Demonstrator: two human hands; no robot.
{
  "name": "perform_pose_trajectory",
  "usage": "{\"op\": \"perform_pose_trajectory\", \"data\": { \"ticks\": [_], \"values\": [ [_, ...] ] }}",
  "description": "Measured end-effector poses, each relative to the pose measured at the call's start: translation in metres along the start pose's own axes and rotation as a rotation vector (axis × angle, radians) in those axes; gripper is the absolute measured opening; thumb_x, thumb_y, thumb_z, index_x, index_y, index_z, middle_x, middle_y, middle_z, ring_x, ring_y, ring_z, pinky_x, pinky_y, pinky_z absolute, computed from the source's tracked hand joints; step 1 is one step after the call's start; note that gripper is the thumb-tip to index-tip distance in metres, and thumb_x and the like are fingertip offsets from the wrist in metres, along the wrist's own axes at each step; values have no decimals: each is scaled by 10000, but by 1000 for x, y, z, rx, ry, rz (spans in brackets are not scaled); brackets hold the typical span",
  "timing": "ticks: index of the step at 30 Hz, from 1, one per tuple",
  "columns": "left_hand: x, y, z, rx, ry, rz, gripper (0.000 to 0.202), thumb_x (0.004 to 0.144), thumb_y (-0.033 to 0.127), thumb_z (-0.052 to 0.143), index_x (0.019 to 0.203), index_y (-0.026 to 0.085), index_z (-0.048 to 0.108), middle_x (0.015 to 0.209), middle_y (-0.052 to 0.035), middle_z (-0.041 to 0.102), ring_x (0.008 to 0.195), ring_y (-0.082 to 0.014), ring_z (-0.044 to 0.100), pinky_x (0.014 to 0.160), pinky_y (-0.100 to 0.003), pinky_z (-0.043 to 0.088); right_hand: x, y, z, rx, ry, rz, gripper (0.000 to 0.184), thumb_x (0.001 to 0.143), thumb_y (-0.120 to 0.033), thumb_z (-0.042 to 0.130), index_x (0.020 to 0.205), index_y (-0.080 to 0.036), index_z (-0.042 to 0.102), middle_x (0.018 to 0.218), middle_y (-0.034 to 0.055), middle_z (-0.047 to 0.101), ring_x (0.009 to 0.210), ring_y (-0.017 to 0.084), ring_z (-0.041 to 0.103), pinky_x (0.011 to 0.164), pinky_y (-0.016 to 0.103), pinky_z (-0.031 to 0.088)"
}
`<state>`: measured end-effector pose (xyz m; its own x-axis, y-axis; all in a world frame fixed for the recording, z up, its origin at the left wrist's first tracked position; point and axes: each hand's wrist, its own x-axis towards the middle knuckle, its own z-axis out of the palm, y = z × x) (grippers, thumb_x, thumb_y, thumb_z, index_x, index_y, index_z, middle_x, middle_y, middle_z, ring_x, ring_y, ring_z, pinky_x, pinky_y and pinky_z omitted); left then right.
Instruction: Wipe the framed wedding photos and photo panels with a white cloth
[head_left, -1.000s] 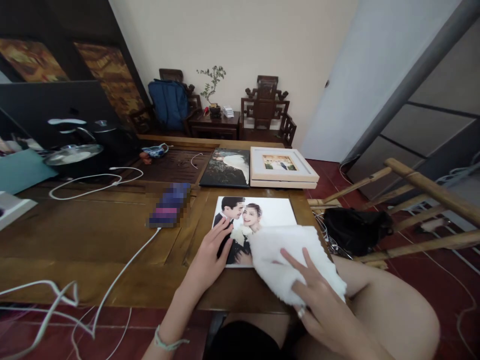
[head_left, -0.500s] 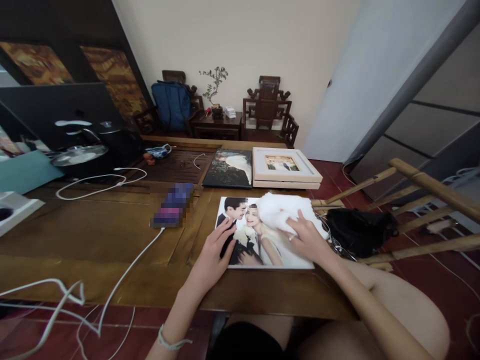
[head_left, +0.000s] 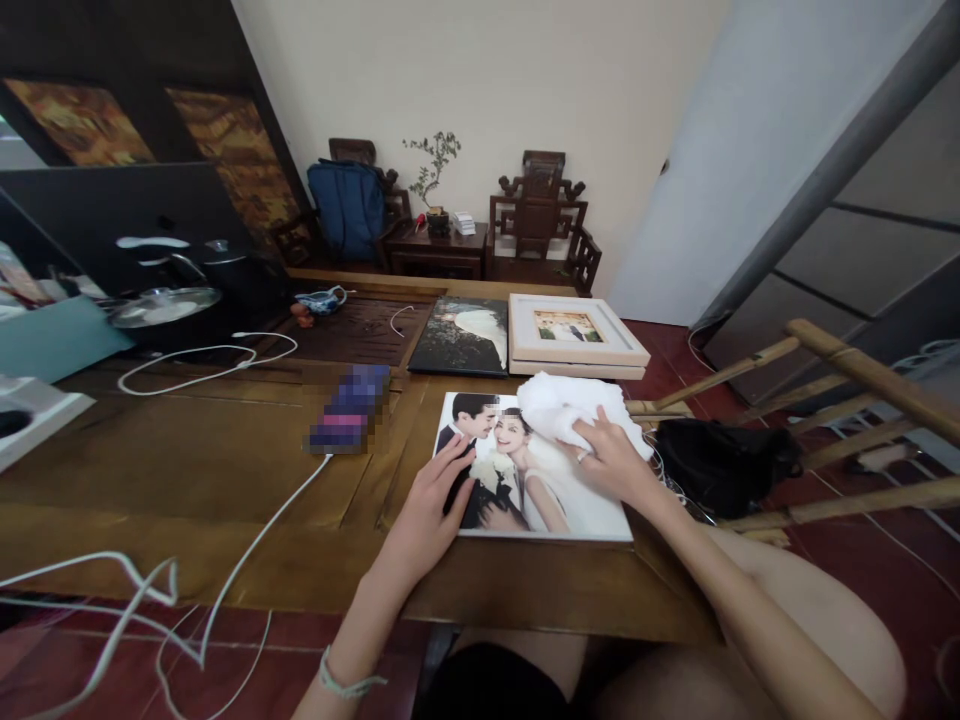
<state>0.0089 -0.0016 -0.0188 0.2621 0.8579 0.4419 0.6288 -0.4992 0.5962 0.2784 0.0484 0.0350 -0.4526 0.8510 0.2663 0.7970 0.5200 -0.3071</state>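
A wedding photo panel lies face up near the front edge of the table, showing a couple with a bouquet. My left hand rests flat on its left side, fingers stretched out over the picture. On the panel's upper right sits a folded white cloth, gripped by my right hand with its fingers pressed into the fabric. The cloth hides the panel's top right corner and reaches past its far edge.
Behind the panel lie a dark photo album and a cream picture frame. To the left are a phone on a white cable and a lidded pan. A bamboo rack and black bag stand right.
The cloth and my right hand have slid slightly away from me, toward the panel's far edge. My left hand keeps its place on the photo. The view has shifted a little.
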Motion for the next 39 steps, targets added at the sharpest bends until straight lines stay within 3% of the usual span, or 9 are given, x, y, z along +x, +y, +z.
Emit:
{"op": "perform_pose_trajectory", "data": {
  "ticks": [5,8,12,18,24,27,30,34,39],
  "values": [
    [0,0,0,-4,7,2,332,937,224,429,1258,223,513,1399,-112,482,1329,-241,405,1076,-507,362,-32,-16,0,-4,-9,-45,354,798,-97,465,1108,-208,596,1304,127,565,1281,295,436,1079,613,201],
    [0,0,1,-8,3,4,334,936,227,427,1260,226,511,1402,-110,479,1333,-241,400,1077,-510,359,-49,-26,-2,-21,-28,-35,330,765,-66,454,1031,-178,616,1362,165,500,1303,292,406,1089,608,192],
    [0,-1,0,2,-1,-5,335,936,234,430,1260,218,511,1402,-118,477,1333,-240,399,1082,-511,349,-56,-29,-3,-41,-61,-52,335,753,-50,429,1002,-169,617,1385,170,471,1341,278,346,1091,606,187],
    [0,-1,-1,8,-22,-1,334,940,231,421,1259,198,515,1403,-129,473,1338,-238,390,1087,-502,345,-25,-11,-2,-21,-48,-69,349,829,-114,446,1133,-198,594,1306,123,565,1242,292,478,1086,587,198],
    [0,0,-2,1,-24,-9,337,942,232,415,1264,212,512,1403,-114,477,1345,-234,381,1090,-493,343,31,3,0,-15,-12,0,290,857,-116,432,1060,-193,623,1088,75,693,1016,269,621,1073,509,240],
    [0,-1,-2,-7,-22,-16,339,941,239,421,1264,211,517,1408,-115,471,1341,-236,387,1088,-492,346,36,2,0,-18,-8,4,301,843,-98,418,1047,-187,621,1064,78,698,1022,269,616,1066,516,244],
    [1,-1,-2,-18,-13,-25,341,938,245,430,1265,219,522,1414,-109,465,1332,-240,400,1084,-490,354,13,-6,4,-35,-11,0,313,801,-81,429,1032,-177,616,1188,113,642,1138,284,554,1084,550,200],
    [1,-1,0,-42,16,-4,322,931,242,440,1234,218,546,1384,-106,499,1323,-245,414,1085,-486,356,-48,-32,5,-93,-33,-32,276,711,-57,431,896,-154,612,1398,193,448,1297,314,403,1097,592,178],
    [0,-2,1,-43,15,-11,329,932,235,436,1245,214,536,1406,-112,473,1326,-239,409,1090,-481,349,-110,-78,-10,-81,-81,-109,318,580,-15,424,782,-181,606,1426,134,427,1353,336,303,1090,623,199]
  ]
}}
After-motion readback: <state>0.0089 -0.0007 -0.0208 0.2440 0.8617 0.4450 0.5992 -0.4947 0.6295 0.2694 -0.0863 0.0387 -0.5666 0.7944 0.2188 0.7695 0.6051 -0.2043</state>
